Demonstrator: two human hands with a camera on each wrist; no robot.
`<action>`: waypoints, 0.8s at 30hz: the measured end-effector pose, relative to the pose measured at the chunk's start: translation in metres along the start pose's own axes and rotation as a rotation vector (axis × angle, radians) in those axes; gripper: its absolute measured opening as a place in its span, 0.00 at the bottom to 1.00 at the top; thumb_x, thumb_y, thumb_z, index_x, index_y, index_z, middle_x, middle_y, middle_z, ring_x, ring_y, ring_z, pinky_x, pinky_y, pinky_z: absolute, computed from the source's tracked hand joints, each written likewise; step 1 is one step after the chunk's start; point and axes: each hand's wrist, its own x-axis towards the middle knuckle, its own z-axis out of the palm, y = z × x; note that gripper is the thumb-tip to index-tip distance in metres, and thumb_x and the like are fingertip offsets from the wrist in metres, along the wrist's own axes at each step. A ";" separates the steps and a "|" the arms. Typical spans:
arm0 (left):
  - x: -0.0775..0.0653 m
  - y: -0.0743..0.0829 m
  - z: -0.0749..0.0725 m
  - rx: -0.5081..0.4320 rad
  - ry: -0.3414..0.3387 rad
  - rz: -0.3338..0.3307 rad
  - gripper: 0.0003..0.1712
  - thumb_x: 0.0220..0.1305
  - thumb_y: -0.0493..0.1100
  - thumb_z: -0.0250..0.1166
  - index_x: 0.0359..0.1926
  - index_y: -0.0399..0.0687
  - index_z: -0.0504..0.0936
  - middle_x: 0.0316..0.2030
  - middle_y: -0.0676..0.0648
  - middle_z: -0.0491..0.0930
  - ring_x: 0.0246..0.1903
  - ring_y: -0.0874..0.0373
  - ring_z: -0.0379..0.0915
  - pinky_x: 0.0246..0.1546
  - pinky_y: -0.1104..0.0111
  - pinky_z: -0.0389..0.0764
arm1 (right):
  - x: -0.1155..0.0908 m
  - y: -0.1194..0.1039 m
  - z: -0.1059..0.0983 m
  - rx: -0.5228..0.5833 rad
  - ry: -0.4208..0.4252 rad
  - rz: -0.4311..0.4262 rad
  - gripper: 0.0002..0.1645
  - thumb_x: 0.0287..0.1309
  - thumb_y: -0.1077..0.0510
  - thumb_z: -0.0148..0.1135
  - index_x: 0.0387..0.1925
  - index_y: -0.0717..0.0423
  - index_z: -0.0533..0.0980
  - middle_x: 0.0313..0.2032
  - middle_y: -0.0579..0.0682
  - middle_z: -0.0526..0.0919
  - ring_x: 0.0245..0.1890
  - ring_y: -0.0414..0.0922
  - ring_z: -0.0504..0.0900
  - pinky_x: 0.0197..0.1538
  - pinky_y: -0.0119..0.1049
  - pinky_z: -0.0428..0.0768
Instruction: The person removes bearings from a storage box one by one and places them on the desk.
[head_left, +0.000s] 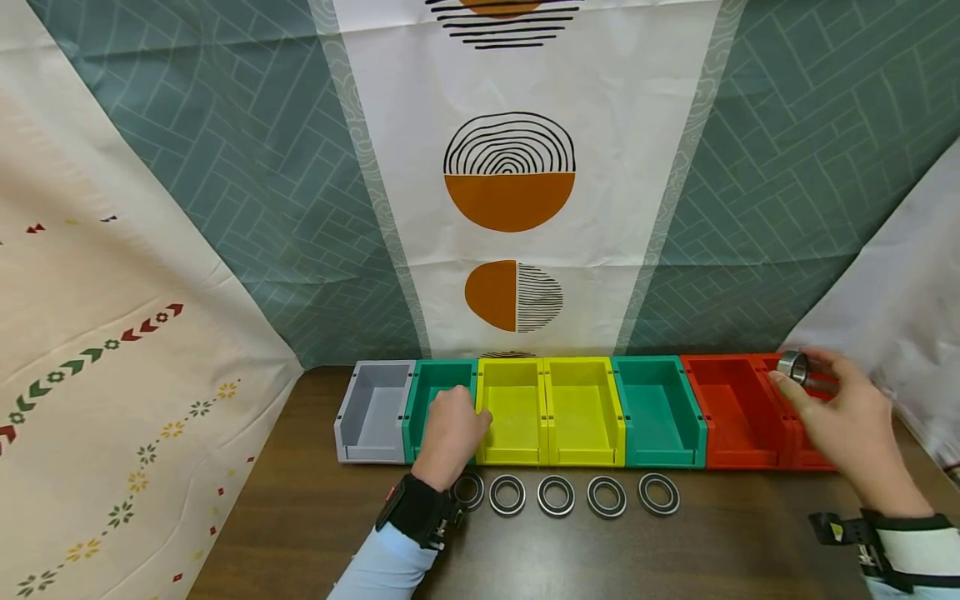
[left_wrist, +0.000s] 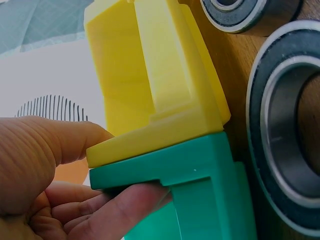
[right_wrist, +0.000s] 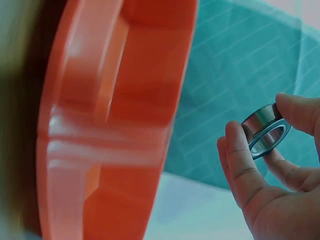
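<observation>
My right hand [head_left: 851,421] holds a steel ball bearing [head_left: 793,367] between thumb and fingertips, above the red bins at the right end of the row. In the right wrist view the bearing [right_wrist: 266,129] is tilted, and beside it rise the red bin walls [right_wrist: 105,150]. My left hand [head_left: 453,433] pinches the adjoining side walls of a green bin [head_left: 442,375] and a yellow bin [head_left: 512,408]. The left wrist view shows the thumb against the yellow wall [left_wrist: 155,142] and fingers against the green wall [left_wrist: 145,170].
Several bearings [head_left: 522,497] lie flat in a line on the brown table [head_left: 570,558] in front of the bins; my left wrist partly covers the leftmost. A grey bin [head_left: 375,417] ends the row at left. Patterned cloth [head_left: 247,167] hangs behind and at both sides.
</observation>
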 end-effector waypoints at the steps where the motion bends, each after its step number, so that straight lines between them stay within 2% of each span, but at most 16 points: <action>1: 0.000 0.000 0.000 -0.002 -0.001 0.000 0.15 0.58 0.46 0.64 0.32 0.36 0.75 0.15 0.48 0.67 0.13 0.58 0.66 0.14 0.71 0.69 | -0.001 -0.004 0.000 0.016 0.000 -0.002 0.39 0.56 0.42 0.61 0.62 0.58 0.63 0.50 0.62 0.72 0.28 0.21 0.67 0.23 0.24 0.71; 3: 0.000 0.000 0.000 -0.002 -0.003 0.000 0.15 0.58 0.46 0.64 0.32 0.36 0.74 0.15 0.48 0.66 0.13 0.58 0.66 0.14 0.70 0.69 | -0.004 -0.011 0.001 0.038 0.007 -0.007 0.38 0.55 0.43 0.62 0.61 0.57 0.64 0.50 0.61 0.73 0.28 0.19 0.66 0.23 0.24 0.72; 8: 0.000 -0.001 0.000 -0.003 -0.003 -0.001 0.15 0.58 0.46 0.64 0.32 0.37 0.74 0.15 0.49 0.65 0.13 0.57 0.66 0.14 0.70 0.69 | -0.012 -0.024 0.005 0.046 0.085 -0.029 0.32 0.47 0.46 0.69 0.54 0.51 0.72 0.44 0.56 0.78 0.33 0.22 0.68 0.27 0.20 0.69; 11: 0.000 0.000 0.000 -0.004 0.003 0.000 0.15 0.58 0.46 0.64 0.31 0.37 0.74 0.15 0.49 0.64 0.12 0.57 0.66 0.14 0.70 0.68 | -0.017 -0.030 0.008 0.040 0.116 -0.030 0.30 0.43 0.47 0.71 0.50 0.47 0.74 0.41 0.53 0.80 0.33 0.23 0.69 0.27 0.22 0.67; 17: 0.001 0.000 0.000 -0.001 0.005 -0.004 0.14 0.58 0.46 0.64 0.30 0.37 0.74 0.14 0.49 0.64 0.12 0.57 0.66 0.14 0.70 0.69 | -0.025 -0.038 0.012 0.037 0.089 -0.037 0.28 0.40 0.47 0.73 0.47 0.42 0.75 0.39 0.47 0.79 0.24 0.26 0.74 0.24 0.26 0.71; 24: 0.000 0.001 -0.001 -0.009 -0.011 -0.025 0.15 0.58 0.46 0.64 0.31 0.37 0.74 0.15 0.48 0.65 0.13 0.57 0.67 0.14 0.70 0.69 | -0.033 -0.045 0.013 0.017 0.065 -0.108 0.32 0.36 0.50 0.75 0.49 0.43 0.76 0.40 0.49 0.78 0.25 0.28 0.73 0.21 0.28 0.71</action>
